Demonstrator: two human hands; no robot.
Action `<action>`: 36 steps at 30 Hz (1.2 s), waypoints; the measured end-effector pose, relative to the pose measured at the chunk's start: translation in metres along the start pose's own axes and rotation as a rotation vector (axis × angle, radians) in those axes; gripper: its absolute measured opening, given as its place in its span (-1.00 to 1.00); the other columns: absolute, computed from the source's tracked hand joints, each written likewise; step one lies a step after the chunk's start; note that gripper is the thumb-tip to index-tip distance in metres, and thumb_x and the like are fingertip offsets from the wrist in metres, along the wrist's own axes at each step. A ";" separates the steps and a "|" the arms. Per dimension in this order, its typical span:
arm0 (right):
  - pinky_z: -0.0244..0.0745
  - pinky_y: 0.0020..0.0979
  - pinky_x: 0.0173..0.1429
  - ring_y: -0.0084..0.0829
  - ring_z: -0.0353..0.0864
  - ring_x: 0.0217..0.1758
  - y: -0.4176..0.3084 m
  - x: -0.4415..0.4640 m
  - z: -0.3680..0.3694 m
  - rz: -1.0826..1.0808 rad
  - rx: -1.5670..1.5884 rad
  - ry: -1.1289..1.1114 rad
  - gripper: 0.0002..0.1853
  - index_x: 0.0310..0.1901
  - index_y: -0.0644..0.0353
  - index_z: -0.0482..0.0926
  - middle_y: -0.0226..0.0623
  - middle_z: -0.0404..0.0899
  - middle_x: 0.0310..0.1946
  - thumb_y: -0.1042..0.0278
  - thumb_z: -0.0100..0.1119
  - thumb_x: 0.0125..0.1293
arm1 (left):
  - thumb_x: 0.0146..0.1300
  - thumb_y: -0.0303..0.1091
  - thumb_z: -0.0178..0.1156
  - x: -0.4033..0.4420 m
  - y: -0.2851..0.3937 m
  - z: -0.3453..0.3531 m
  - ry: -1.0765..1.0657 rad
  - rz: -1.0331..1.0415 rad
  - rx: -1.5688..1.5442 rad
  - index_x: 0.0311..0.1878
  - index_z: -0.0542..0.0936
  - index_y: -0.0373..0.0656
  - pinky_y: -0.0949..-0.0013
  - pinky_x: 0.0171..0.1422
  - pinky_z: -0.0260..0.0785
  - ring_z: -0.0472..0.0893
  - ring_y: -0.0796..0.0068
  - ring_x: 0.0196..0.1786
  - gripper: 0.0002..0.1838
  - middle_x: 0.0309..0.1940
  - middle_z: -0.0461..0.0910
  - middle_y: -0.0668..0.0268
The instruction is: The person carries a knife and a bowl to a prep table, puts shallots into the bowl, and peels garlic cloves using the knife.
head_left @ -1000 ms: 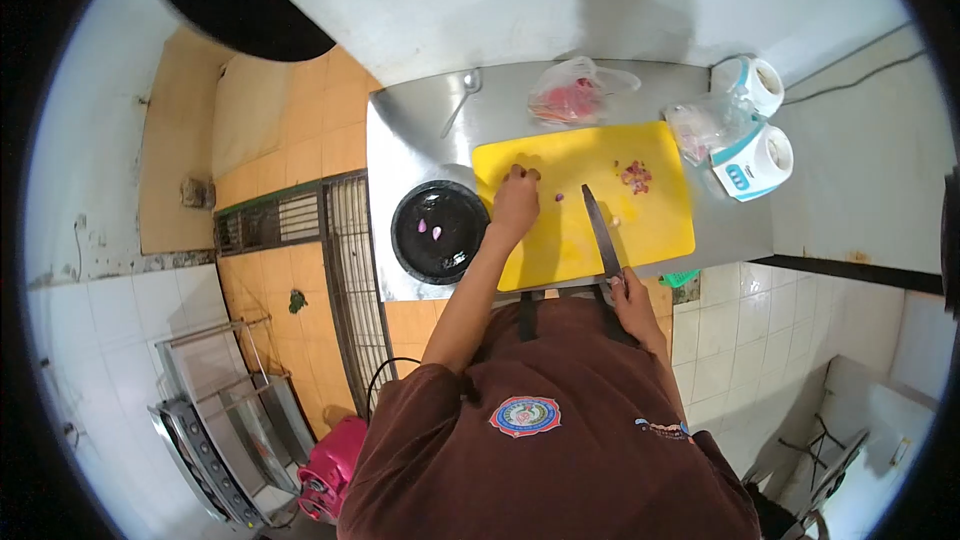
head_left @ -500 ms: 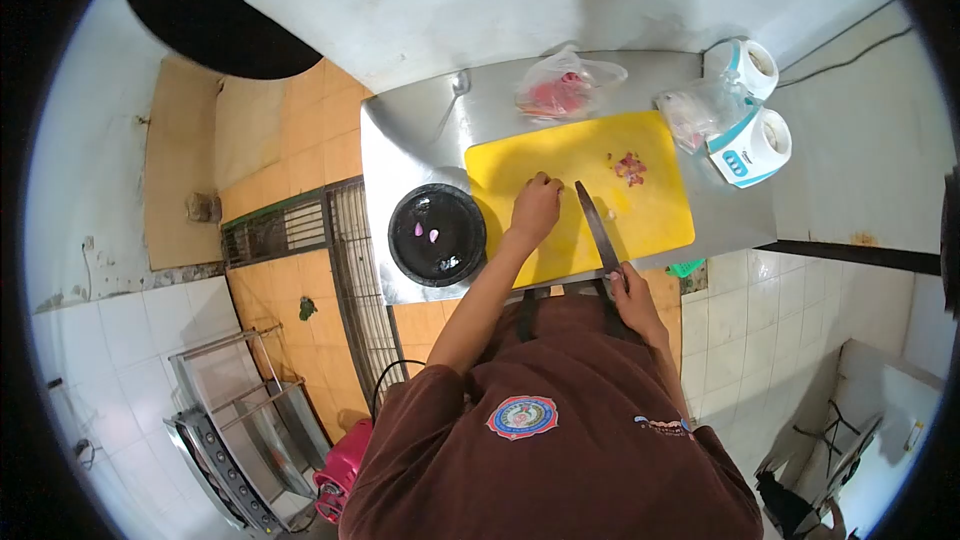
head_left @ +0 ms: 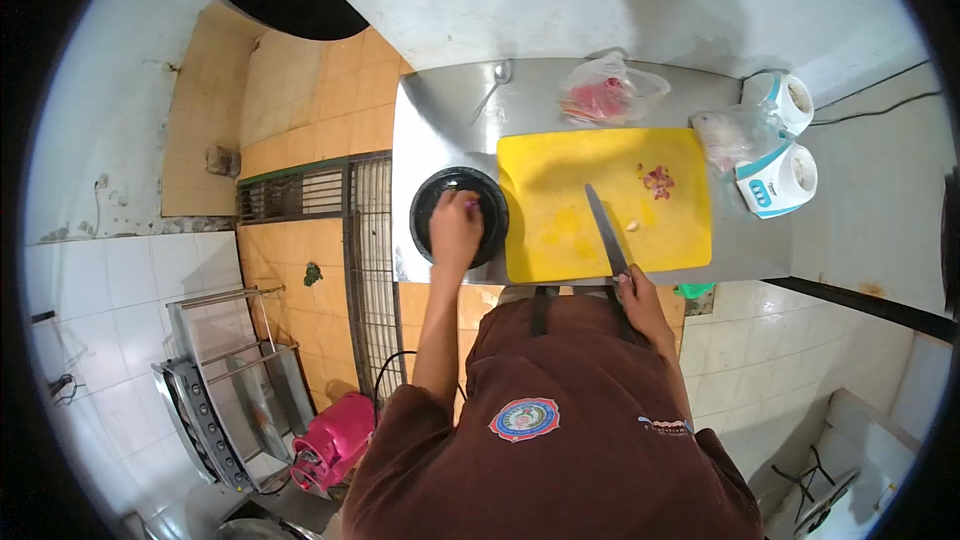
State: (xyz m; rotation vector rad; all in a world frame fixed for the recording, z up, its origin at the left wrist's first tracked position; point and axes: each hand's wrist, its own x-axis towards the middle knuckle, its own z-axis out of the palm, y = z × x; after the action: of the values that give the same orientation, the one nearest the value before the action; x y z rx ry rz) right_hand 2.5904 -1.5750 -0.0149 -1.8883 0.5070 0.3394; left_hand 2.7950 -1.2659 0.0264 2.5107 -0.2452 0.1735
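Observation:
My left hand (head_left: 456,230) is inside the black stone mortar (head_left: 421,252), its fingers closed around a small purple shallot (head_left: 472,206) that shows at the fingertips. The hand hides most of the bowl. My right hand (head_left: 637,294) grips a knife (head_left: 604,227) by its handle, the blade lying over the yellow cutting board (head_left: 550,240) and pointing away from me. To the right of the blade rests a small pale clove (head_left: 632,226). Farther back on the board is a little heap of chopped reddish pieces (head_left: 658,182).
Behind the board lies a clear plastic bag with red contents (head_left: 603,98). A spoon (head_left: 493,85) is at the back left of the steel counter (head_left: 440,130). White-and-blue appliances (head_left: 775,180) and another plastic bag (head_left: 735,137) stand right. A pink gas cylinder (head_left: 340,435) is on the floor.
My left hand has moved left from the board into the mortar, covering the purple shallots seen there before. My right hand still holds the knife over the board. The view has shifted slightly.

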 end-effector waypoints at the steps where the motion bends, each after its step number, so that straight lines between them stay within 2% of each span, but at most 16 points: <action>1: 0.41 -0.16 -0.12 -0.04 0.48 -0.31 0.000 0.002 -0.003 -0.020 -0.007 -0.002 -0.70 -0.06 0.35 0.41 0.12 0.52 -0.36 0.20 -0.03 0.56 | 0.19 -0.54 0.23 -0.003 -0.007 -0.003 -0.041 -0.030 0.050 -0.17 0.68 -0.22 0.05 -0.13 0.52 0.66 -0.05 -0.24 -0.85 -0.25 0.63 0.00; 2: 0.41 -0.16 -0.12 -0.04 0.47 -0.33 -0.002 0.004 -0.004 -0.040 -0.013 -0.001 -0.70 -0.06 0.35 0.41 0.11 0.51 -0.38 0.20 -0.04 0.56 | 0.17 -0.54 0.25 -0.009 -0.019 -0.002 -0.092 -0.049 0.090 -0.15 0.68 -0.23 0.03 -0.05 0.50 0.65 -0.04 -0.16 -0.83 -0.23 0.62 0.00; 4: 0.41 -0.17 -0.15 -0.09 0.45 -0.36 -0.001 0.007 -0.008 -0.076 -0.004 0.020 -0.70 -0.06 0.34 0.41 0.05 0.49 -0.42 0.20 -0.04 0.57 | 0.13 -0.55 0.26 -0.012 0.000 -0.013 -0.017 0.043 0.254 -0.13 0.67 -0.23 0.04 0.06 0.46 0.62 0.00 -0.07 -0.78 -0.21 0.62 0.02; 5: 0.40 -0.19 -0.16 -0.14 0.44 -0.38 0.000 0.009 -0.010 -0.096 0.011 0.038 -0.70 -0.07 0.34 0.40 0.01 0.47 -0.44 0.19 -0.04 0.57 | 0.09 -0.55 0.28 -0.012 0.010 -0.011 0.006 0.028 0.233 -0.11 0.67 -0.20 0.05 0.14 0.42 0.59 0.03 0.00 -0.74 -0.19 0.63 0.06; 8: 0.38 -0.24 -0.21 -0.29 0.40 -0.41 -0.003 0.012 -0.026 -0.035 0.093 0.071 -0.70 -0.10 0.33 0.39 -0.11 0.43 -0.48 0.18 -0.04 0.58 | 0.09 -0.54 0.30 -0.004 0.035 0.019 -0.074 0.100 -0.041 -0.10 0.67 -0.20 0.07 0.12 0.44 0.61 0.04 -0.03 -0.74 -0.17 0.64 0.08; 10: 0.36 -0.27 -0.24 -0.37 0.38 -0.41 -0.009 0.011 -0.038 0.002 0.133 0.108 -0.70 -0.12 0.33 0.39 -0.18 0.41 -0.50 0.18 -0.04 0.58 | 0.10 -0.54 0.30 -0.004 0.073 0.046 -0.291 0.008 -0.191 -0.10 0.66 -0.21 0.07 0.11 0.46 0.62 0.01 -0.03 -0.74 -0.15 0.65 0.08; 12: 0.34 -0.30 -0.28 -0.43 0.37 -0.41 -0.013 0.009 -0.048 0.007 0.146 0.162 -0.70 -0.13 0.33 0.38 -0.24 0.40 -0.51 0.19 -0.04 0.58 | 0.14 -0.48 0.30 -0.008 0.098 0.094 -0.400 0.120 -0.335 -0.11 0.66 -0.22 0.08 0.08 0.49 0.63 0.01 -0.03 -0.77 -0.13 0.65 0.06; 14: 0.34 -0.31 -0.30 -0.44 0.37 -0.43 -0.005 0.006 -0.062 -0.021 0.107 0.188 -0.71 -0.13 0.34 0.37 -0.25 0.39 -0.51 0.20 -0.05 0.58 | 0.16 -0.42 0.30 -0.016 0.124 0.130 -0.540 0.272 -0.221 -0.06 0.65 -0.19 0.08 0.07 0.51 0.64 0.04 0.00 -0.74 -0.10 0.64 0.07; 16: 0.33 -0.34 -0.32 -0.46 0.35 -0.45 0.006 0.006 -0.073 -0.034 0.108 0.196 -0.72 -0.13 0.33 0.37 -0.28 0.37 -0.51 0.21 -0.05 0.58 | 0.15 -0.38 0.32 -0.025 0.148 0.155 -0.543 0.324 -0.163 0.01 0.62 -0.16 0.06 0.07 0.53 0.63 0.04 0.02 -0.67 -0.04 0.60 0.09; 19: 0.28 -0.39 -0.37 -0.53 0.30 -0.48 0.018 0.000 -0.080 0.010 0.164 0.189 -0.74 -0.15 0.30 0.36 -0.35 0.33 -0.51 0.23 -0.06 0.58 | 0.15 -0.43 0.28 -0.028 0.174 0.155 -0.643 0.369 -0.065 0.05 0.60 -0.13 0.06 0.07 0.54 0.62 0.03 0.03 -0.65 -0.03 0.56 0.11; 22: 0.22 -0.45 -0.41 -0.60 0.24 -0.49 0.021 -0.005 -0.090 0.080 0.235 0.165 -0.75 -0.21 0.25 0.33 -0.42 0.28 -0.51 0.23 -0.07 0.58 | 0.17 -0.47 0.21 -0.032 0.176 0.169 -0.660 0.339 0.046 -0.01 0.61 -0.12 0.06 0.03 0.56 0.62 0.04 0.00 -0.72 -0.06 0.54 0.13; 28: 0.24 -0.41 -0.39 -0.56 0.29 -0.48 0.008 0.008 -0.106 0.108 0.219 0.048 -0.72 -0.22 0.27 0.32 -0.38 0.32 -0.51 0.22 -0.05 0.58 | 0.18 -0.49 0.17 -0.039 0.170 0.178 -0.534 0.295 -0.013 -0.10 0.62 -0.11 0.06 -0.02 0.56 0.63 0.07 -0.05 -0.79 -0.14 0.56 0.13; 31: 0.29 -0.35 -0.34 -0.49 0.33 -0.45 0.006 0.024 -0.114 -0.022 0.079 0.004 -0.71 -0.20 0.31 0.33 -0.29 0.34 -0.51 0.21 -0.04 0.57 | 0.19 -0.47 0.18 -0.042 0.173 0.169 -0.469 0.267 0.006 -0.12 0.62 -0.11 0.07 -0.01 0.55 0.63 0.09 -0.06 -0.81 -0.19 0.57 0.15; 34: 0.33 -0.29 -0.30 -0.43 0.37 -0.42 0.009 0.042 -0.116 -0.154 -0.008 -0.007 -0.71 -0.18 0.33 0.34 -0.19 0.36 -0.50 0.22 -0.02 0.56 | 0.16 -0.49 0.20 -0.041 0.172 0.147 -0.310 0.137 -0.125 -0.12 0.63 -0.12 0.07 -0.01 0.54 0.63 0.08 -0.06 -0.80 -0.19 0.61 0.16; 35: 0.34 -0.29 -0.29 -0.43 0.36 -0.43 0.014 0.050 -0.118 -0.131 -0.026 -0.052 -0.72 -0.17 0.33 0.36 -0.18 0.36 -0.50 0.23 0.00 0.55 | 0.20 -0.51 0.23 -0.040 0.164 0.137 -0.257 0.096 -0.200 -0.04 0.65 -0.13 0.19 -0.04 0.56 0.67 0.23 -0.06 -0.75 -0.13 0.66 0.19; 36: 0.34 -0.29 -0.30 -0.43 0.35 -0.44 0.011 0.056 -0.118 -0.150 -0.012 -0.061 -0.73 -0.18 0.32 0.36 -0.19 0.35 -0.51 0.23 0.00 0.55 | 0.23 -0.52 0.23 -0.037 0.155 0.128 -0.266 -0.050 -0.315 -0.01 0.65 -0.14 0.24 -0.03 0.57 0.68 0.29 -0.06 -0.74 -0.11 0.67 0.20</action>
State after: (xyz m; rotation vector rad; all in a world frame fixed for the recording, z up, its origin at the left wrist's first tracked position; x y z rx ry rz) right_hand 2.6327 -1.6985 -0.0069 -1.9092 0.3203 0.3008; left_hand 2.7340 -1.4599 0.0025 2.2180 -0.2917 -0.2065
